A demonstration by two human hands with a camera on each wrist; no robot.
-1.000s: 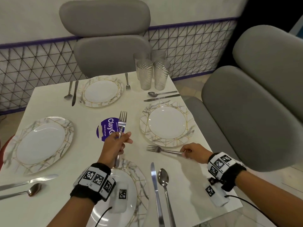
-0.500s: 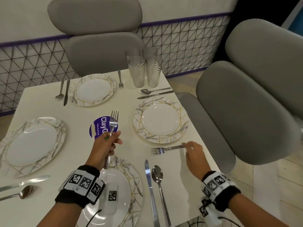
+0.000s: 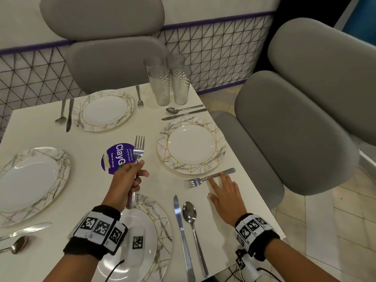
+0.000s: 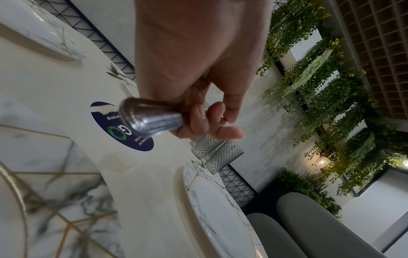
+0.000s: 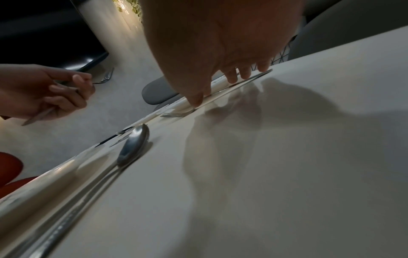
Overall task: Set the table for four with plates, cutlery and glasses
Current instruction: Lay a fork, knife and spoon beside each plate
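While my left hand (image 3: 127,181) curls round the handle of a steel fork (image 3: 136,159), holding it upright with its tines up above the purple round sticker (image 3: 116,157), my right hand (image 3: 222,195) lies flat with fingers straight, fingertips (image 3: 211,181) touching the handle of a second fork (image 3: 205,178) that lies on the white table (image 3: 91,186). That fork lies just below the right-side plate (image 3: 191,145), tines toward the table's middle, handle end near the right table edge. Four marbled white plates with thin gold lines sit one per side. The near plate (image 3: 154,220) has a knife (image 3: 182,231) and spoon (image 3: 193,226) just to its right. The far plate (image 3: 103,110) has a fork on one side, a knife and spoon on the other. Four ribbed glasses (image 3: 168,82) stand clustered at the far right corner. Bare tabletop shows between the near plate and the left plate (image 3: 30,180). Grey chairs (image 3: 295,129) stand close against the right and far edges.
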